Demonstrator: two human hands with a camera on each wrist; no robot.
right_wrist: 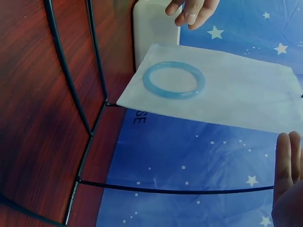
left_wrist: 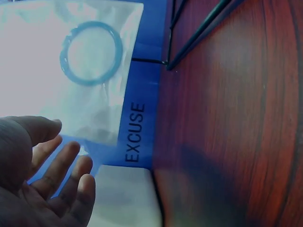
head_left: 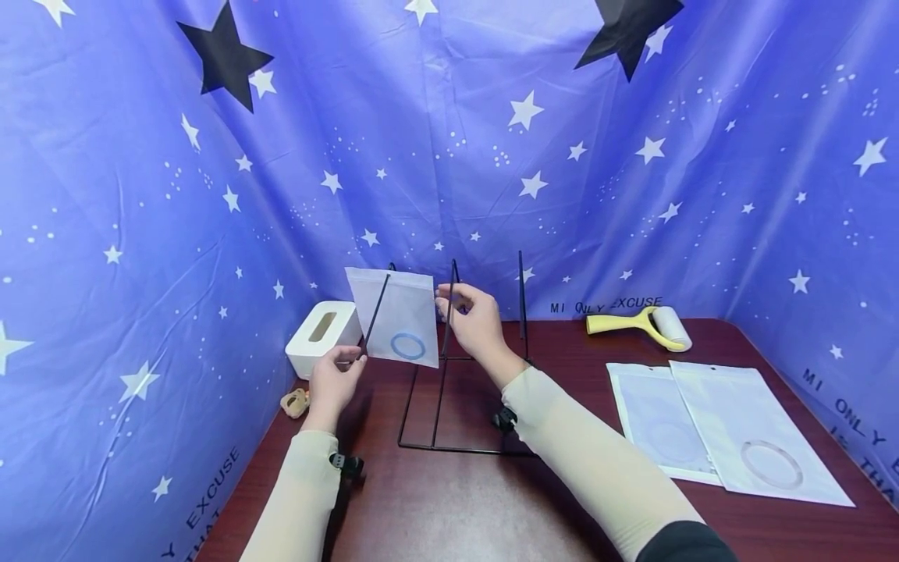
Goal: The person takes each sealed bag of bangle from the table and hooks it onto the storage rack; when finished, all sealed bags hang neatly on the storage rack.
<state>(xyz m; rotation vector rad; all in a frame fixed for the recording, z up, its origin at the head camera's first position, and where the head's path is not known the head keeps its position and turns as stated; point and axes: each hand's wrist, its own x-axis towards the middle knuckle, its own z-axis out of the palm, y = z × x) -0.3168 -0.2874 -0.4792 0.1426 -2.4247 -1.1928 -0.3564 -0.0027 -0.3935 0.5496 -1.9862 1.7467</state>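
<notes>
A white pouch [head_left: 410, 308] with a pale blue bangle [right_wrist: 177, 94] showing through its front hangs at the left prong of a black wire rack [head_left: 463, 449]. Beside the pouch's lower left edge is my left hand [head_left: 333, 384], its fingers loosely bent and apart from it in the left wrist view. Near the upper right edge, my right hand [head_left: 472, 318] reaches past the rack's middle prong. Its fingers [right_wrist: 283, 161] look straight in the right wrist view; whether they touch the pouch is unclear. Neither hand grips anything.
A white tissue box [head_left: 302, 359] stands behind my left hand, with a small tan object [head_left: 295, 403] in front of it. At right, two white pouches [head_left: 744, 406] overlap on the table. Behind them lies a yellow-handled roller [head_left: 621, 321]. Blue star-printed curtains [head_left: 421, 179] enclose the table.
</notes>
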